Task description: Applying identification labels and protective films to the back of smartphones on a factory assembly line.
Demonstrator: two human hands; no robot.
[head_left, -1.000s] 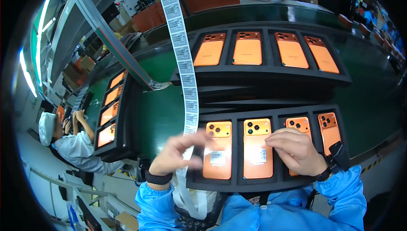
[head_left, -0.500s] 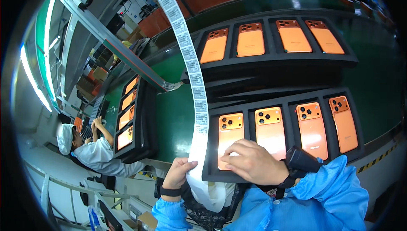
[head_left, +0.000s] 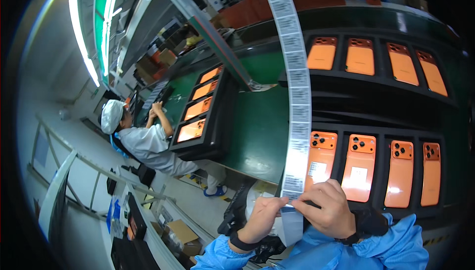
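A long strip of printed white labels (head_left: 298,87) hangs down from above, with bare backing at its lower end. My left hand (head_left: 262,216) pinches the strip's edge between thumb and fingers. My right hand (head_left: 327,209) meets it there, its thumb and fingertips closed on the edge of a label at the strip. Just beyond my right hand, an orange phone (head_left: 324,155) lies back up in a black foam tray (head_left: 378,134), partly covered by strip and hand. A white label (head_left: 317,170) is on its back. The neighbouring orange phone (head_left: 358,161) shows a bright white patch, label or glare.
Behind stands another black tray (head_left: 341,78) of orange phones. Farther left, a stacked tray (head_left: 217,121) holds several more, beside a seated co-worker (head_left: 143,136) in white. A metal post (head_left: 217,42) rises from the green bench (head_left: 257,141). Below are a railing and cardboard box (head_left: 183,235).
My right hand has left the leftmost phone and come to the strip beside my left hand. A white label now shows on that phone. The whole view has swung left.
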